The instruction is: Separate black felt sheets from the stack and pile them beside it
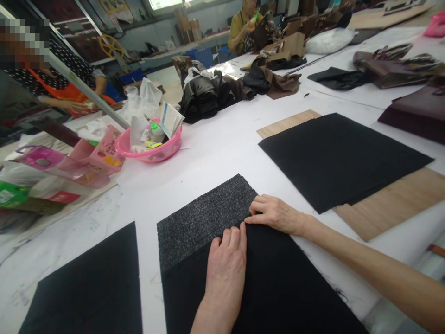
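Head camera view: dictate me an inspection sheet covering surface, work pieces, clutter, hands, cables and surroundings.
Surface: white table, dark smudges at left.
Work pieces: black sheet meeting a speckled grey section, folded or layered unclear; second black sheet at left; black stack over wooden board at right.
Clutter: pink basin holding a booklet and other items; dark heap beyond.
Hands: left hand and right hand touch the black-grey border; grip unclear.
Cables: nothing seen.
Surroundings: person in orange apron, left; person in yellow top, far side.
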Demonstrator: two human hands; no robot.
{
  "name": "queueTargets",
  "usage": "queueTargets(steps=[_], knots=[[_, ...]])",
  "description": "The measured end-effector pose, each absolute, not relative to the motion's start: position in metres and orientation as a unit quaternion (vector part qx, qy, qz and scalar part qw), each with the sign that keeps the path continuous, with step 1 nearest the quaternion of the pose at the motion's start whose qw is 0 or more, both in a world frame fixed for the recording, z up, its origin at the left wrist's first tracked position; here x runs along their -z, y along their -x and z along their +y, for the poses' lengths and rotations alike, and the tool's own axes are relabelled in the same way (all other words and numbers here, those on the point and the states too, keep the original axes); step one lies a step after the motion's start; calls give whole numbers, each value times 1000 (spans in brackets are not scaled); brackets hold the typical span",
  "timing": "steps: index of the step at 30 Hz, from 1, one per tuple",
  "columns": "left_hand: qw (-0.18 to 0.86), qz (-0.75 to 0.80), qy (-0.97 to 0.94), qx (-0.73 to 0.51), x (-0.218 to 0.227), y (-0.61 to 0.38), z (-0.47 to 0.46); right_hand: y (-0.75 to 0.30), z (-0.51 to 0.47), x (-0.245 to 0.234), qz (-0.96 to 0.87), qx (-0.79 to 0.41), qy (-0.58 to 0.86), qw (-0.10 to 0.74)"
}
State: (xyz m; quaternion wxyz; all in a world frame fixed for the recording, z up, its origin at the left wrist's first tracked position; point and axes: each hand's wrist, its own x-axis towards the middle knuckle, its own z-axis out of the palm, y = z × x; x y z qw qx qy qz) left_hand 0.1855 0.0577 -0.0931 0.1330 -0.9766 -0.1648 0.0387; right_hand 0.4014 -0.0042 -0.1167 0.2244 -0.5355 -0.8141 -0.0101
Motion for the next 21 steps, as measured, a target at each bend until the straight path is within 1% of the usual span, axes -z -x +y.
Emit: queueTargets(steps=[11,21], knots=[[116,-177,976,-45,91,-198,56,-419,-15,121,-790,-8,559,252],[124,-135,982,-57,90,-207,56,-421,-19,120,-782,5,567,260]])
